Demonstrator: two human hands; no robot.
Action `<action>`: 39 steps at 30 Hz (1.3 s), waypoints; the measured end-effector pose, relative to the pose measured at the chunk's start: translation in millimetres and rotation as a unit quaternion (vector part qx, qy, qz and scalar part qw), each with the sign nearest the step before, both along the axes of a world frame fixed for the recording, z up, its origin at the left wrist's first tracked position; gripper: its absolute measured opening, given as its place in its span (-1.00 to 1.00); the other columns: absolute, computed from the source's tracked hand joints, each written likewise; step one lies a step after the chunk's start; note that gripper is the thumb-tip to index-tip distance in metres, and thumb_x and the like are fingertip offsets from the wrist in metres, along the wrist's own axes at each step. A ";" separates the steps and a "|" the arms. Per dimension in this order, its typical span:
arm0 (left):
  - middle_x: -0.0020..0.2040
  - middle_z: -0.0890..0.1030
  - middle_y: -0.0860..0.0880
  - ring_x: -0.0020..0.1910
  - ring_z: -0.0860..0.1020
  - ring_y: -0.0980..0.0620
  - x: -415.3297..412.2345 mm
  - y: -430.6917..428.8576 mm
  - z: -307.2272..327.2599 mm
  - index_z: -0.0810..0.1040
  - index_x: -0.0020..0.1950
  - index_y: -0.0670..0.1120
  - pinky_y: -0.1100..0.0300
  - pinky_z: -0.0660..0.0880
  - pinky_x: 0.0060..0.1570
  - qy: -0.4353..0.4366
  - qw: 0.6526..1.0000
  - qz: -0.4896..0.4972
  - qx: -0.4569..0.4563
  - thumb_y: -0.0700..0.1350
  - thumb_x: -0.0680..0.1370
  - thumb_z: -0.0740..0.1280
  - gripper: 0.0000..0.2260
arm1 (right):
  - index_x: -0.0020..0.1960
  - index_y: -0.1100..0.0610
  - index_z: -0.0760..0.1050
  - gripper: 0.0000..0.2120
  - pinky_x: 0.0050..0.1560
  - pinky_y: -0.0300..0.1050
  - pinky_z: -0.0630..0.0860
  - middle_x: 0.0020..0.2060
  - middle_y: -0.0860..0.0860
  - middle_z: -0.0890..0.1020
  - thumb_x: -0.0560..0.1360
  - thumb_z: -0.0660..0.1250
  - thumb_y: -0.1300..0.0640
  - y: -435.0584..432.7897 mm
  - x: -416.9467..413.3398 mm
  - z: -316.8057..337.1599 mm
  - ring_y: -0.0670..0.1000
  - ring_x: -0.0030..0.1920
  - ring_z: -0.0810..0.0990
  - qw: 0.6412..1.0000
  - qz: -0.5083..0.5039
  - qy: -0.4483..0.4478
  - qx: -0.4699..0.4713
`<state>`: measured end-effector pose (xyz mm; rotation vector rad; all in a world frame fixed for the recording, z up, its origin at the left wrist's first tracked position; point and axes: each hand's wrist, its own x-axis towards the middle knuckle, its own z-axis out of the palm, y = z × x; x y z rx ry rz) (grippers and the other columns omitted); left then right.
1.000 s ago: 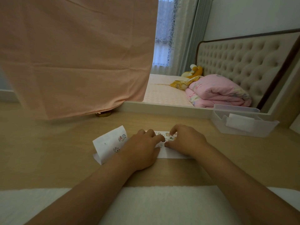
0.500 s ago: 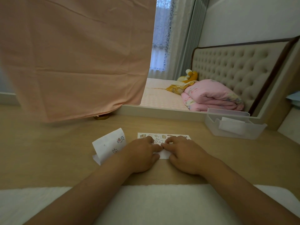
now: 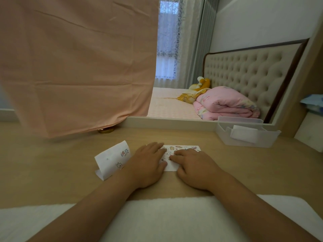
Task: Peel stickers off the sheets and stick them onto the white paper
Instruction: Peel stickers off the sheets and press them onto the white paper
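White sticker sheet [image 3: 181, 148] lies on the wooden desk [image 3: 52, 165], half hidden under both hands. Left hand [image 3: 146, 165] presses it with straight fingers; right hand [image 3: 194, 168] touches it with bent fingertips, and whether they pinch a sticker I cannot tell.

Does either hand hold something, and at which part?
The left hand presses the sticker sheet flat at its left part. The fingers of the right hand rest on its middle; whether they pinch a sticker cannot be told.

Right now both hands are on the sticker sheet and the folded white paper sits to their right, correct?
No. The head view shows the folded white paper sitting left of the hands, not right. The left hand and right hand are on the sticker sheet.
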<state>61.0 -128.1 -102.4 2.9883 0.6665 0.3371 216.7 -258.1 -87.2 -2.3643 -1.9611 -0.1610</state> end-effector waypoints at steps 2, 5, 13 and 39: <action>0.65 -0.12 0.04 0.62 -0.17 0.08 2.8 -3.4 -0.1 -0.07 0.65 -0.01 0.05 -0.19 0.58 0.083 0.996 -0.004 -0.028 0.16 0.70 -0.04 -0.44 | 0.51 -0.13 0.33 -0.51 0.33 -0.02 0.36 0.45 -0.15 0.40 0.58 0.11 0.01 0.8 -0.5 0.5 0.00 0.39 0.38 1.000 -0.001 0.005 0.002; 0.64 -0.25 0.03 0.60 -0.26 0.08 3.0 -4.9 3.1 -0.20 0.64 0.06 0.08 -0.26 0.57 0.141 0.987 -0.014 -0.069 0.21 0.69 -0.07 -0.42 | 0.50 -0.13 0.34 -0.51 0.30 -0.02 0.36 0.43 -0.17 0.41 0.58 0.10 0.01 2.1 -0.4 -0.1 -0.02 0.38 0.37 1.000 -0.007 0.007 0.004; 0.65 0.06 0.01 0.62 0.02 0.02 -6.2 -6.0 12.7 0.17 0.58 0.26 0.16 -0.03 0.53 0.073 0.994 -0.037 -0.069 0.21 0.67 0.12 -0.53 | 0.45 -0.17 0.39 -0.54 0.30 -0.01 0.33 0.44 -0.20 0.41 0.57 0.12 0.03 3.1 2.6 1.4 -0.02 0.41 0.36 0.999 -0.012 0.032 0.008; 0.65 -0.17 -0.02 0.62 -0.17 0.05 19.9 10.9 -3.3 -0.15 0.65 -0.06 0.05 -0.19 0.58 0.122 0.990 0.052 -0.051 0.10 0.71 -0.13 -0.46 | 0.65 0.00 -0.16 -0.36 0.60 -0.05 -0.18 0.63 -0.08 -0.17 0.67 -0.14 -0.26 30.0 20.2 -6.8 -0.12 0.61 -0.21 0.989 -0.037 0.114 -0.089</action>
